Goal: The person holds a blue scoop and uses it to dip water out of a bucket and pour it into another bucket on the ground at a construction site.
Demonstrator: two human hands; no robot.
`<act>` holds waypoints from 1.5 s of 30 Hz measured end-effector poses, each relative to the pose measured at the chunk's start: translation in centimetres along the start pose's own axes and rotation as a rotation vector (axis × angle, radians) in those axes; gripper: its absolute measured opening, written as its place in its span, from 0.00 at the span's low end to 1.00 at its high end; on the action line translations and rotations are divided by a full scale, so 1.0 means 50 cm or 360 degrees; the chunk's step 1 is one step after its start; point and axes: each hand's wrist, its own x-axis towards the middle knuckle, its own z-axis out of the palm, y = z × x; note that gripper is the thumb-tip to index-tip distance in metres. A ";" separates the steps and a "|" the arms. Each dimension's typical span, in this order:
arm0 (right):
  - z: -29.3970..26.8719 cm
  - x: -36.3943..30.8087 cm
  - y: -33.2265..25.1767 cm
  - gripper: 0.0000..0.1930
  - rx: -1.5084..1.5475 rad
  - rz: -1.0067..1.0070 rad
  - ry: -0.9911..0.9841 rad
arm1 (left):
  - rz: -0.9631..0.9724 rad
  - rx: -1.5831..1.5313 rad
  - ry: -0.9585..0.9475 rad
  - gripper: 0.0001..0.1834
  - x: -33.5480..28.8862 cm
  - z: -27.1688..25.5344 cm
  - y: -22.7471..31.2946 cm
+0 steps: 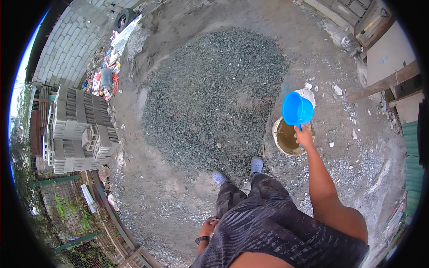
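Observation:
My right hand (304, 136) is closed around the handle of a blue plastic dipper (292, 108). The dipper is held over the far part of a round bucket (276, 141) of murky brown water (286, 136); whether the two touch I cannot tell. Down beside my shirt hangs my left hand (208, 227), with a dark watch on the wrist. Its fingers are curled in, and whatever they hold, if anything, is hidden. Left of the bucket lies a broad, low heap of grey gravel (210, 94), reaching to my feet.
Hollow concrete blocks (76, 129) are stacked at the left, above a wire-mesh fence (62, 201). Litter (105, 78) and a tyre (124, 18) lie along the block wall (69, 49). White rubble (337, 90) and a wooden beam (384, 82) are at the right.

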 end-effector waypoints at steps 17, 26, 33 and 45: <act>0.229 0.330 0.428 0.18 -0.1128 0.0616 -0.0349 | 0.0300 0.0273 0.0133 0.18 0.172 -0.136 0.248; 0.027 0.121 0.477 0.26 0.0722 0.0535 -0.0161 | 0.0266 0.0713 -0.0100 0.21 0.194 -0.209 0.214; -0.070 -0.287 0.300 0.16 0.1147 0.0399 -0.0030 | 0.0145 0.0488 -0.0028 0.20 0.378 -0.353 0.088; -0.051 -0.787 0.204 0.06 0.1393 0.0445 0.0396 | 0.0749 0.0263 -0.0242 0.26 0.532 -0.278 0.342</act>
